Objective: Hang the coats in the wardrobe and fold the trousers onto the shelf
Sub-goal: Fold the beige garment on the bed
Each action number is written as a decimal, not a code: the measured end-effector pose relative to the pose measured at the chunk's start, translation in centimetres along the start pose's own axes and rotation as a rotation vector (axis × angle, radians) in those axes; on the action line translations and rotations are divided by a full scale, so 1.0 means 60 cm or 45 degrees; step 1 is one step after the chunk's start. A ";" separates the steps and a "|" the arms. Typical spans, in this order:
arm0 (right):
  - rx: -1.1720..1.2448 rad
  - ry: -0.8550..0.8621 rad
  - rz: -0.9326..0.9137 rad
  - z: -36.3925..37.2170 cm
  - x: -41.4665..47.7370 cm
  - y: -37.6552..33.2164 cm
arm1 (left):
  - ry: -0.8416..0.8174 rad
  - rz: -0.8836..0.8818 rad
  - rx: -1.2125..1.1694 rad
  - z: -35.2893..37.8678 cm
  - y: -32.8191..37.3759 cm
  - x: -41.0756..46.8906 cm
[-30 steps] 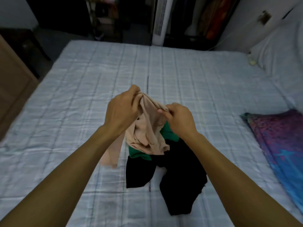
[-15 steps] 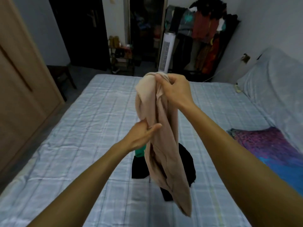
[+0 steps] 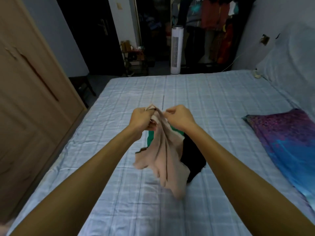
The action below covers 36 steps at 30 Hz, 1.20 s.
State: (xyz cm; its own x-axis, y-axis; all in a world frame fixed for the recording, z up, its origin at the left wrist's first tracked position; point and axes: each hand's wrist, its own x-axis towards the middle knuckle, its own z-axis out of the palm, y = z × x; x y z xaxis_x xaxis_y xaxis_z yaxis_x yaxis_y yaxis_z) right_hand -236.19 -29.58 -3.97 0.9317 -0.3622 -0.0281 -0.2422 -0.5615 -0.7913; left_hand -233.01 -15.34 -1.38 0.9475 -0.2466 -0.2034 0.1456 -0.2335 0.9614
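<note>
Together our 2 hands hold the beige garment up above the bed (image 3: 213, 92): the left hand (image 3: 142, 119) bunches its top edge in a closed fist, and the right hand (image 3: 179, 116) pinches the cloth just beside it. The beige garment (image 3: 166, 154) hangs down, blurred, over a green garment (image 3: 150, 137) and a black garment (image 3: 192, 155) lying on the checked sheet.

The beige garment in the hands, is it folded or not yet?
Not folded: the beige garment hangs bunched from the left hand and right hand.
</note>
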 end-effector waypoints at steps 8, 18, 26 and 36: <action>0.485 -0.226 -0.141 0.008 -0.071 -0.033 | 0.226 -0.121 -0.376 -0.006 0.040 -0.031; 0.230 0.196 -0.091 0.061 -0.104 -0.091 | 0.192 0.152 -0.530 -0.076 0.071 -0.052; 0.077 0.150 -0.291 0.038 -0.116 -0.182 | 0.718 0.633 0.169 -0.245 0.036 -0.060; -0.714 -0.346 -0.072 0.084 -0.143 -0.189 | 0.878 0.742 0.004 -0.366 0.036 -0.041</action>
State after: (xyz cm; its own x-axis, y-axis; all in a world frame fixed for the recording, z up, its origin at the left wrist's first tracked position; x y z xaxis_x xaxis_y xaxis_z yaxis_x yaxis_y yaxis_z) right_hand -240.05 -16.35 2.17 0.9649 -0.1594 -0.2085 -0.2269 -0.9061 -0.3571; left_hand -228.76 5.41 5.27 0.8313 0.2919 0.4730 -0.4108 -0.2504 0.8766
